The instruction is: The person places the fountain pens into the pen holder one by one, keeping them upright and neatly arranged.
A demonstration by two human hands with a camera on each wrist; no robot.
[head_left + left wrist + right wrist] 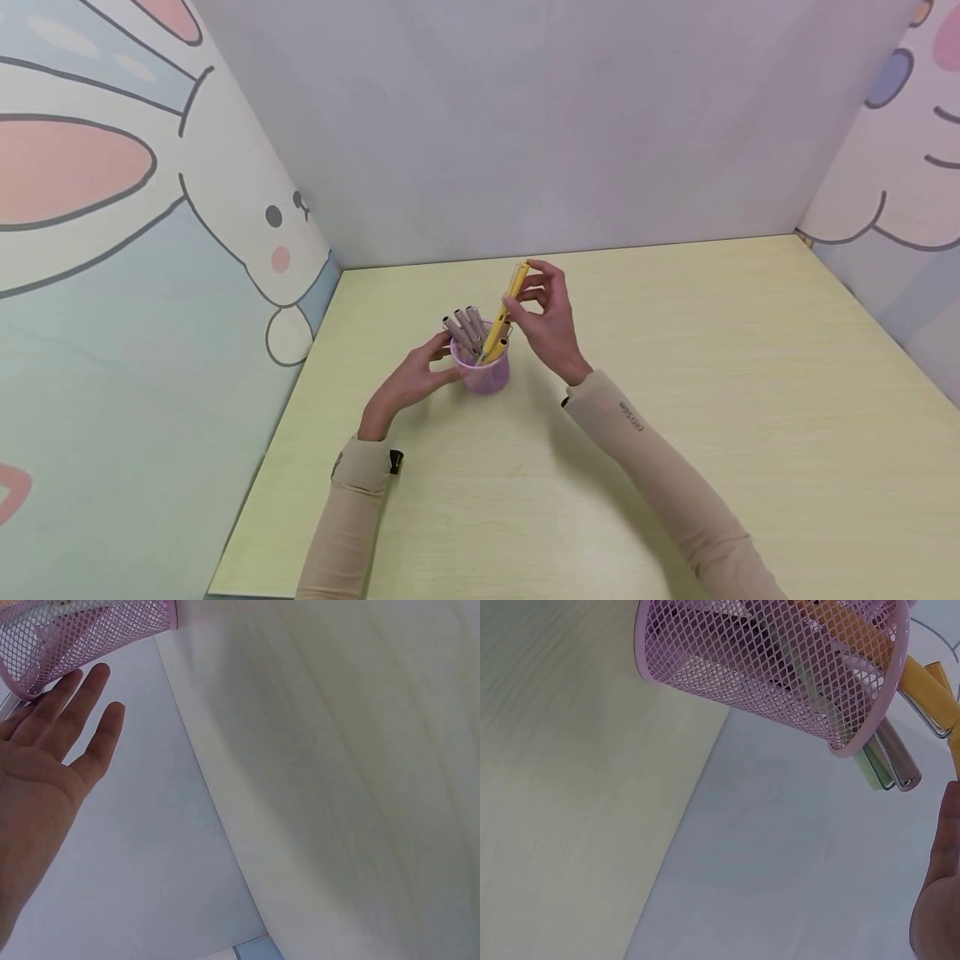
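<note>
A pink mesh pen cup [487, 380] stands on the table with several grey-brown pens [463, 329] leaning in it. In the right wrist view a green pen [873, 769] and an orange-yellow pen [930, 694] also stick out of its mouth. My left hand [412, 379] holds the cup at its left side near the rim, thumb in front and fingers behind. Above the cup, my right hand [551, 321] pinches a yellow pen [504, 315] near its upper part. That pen slants, with its lower end inside the cup's mouth.
The pale wooden table [720, 383] extends to both sides and toward me. A plain light wall [540, 133] rises behind it. Side panels with cartoon rabbit drawings [225, 208] border the left and right.
</note>
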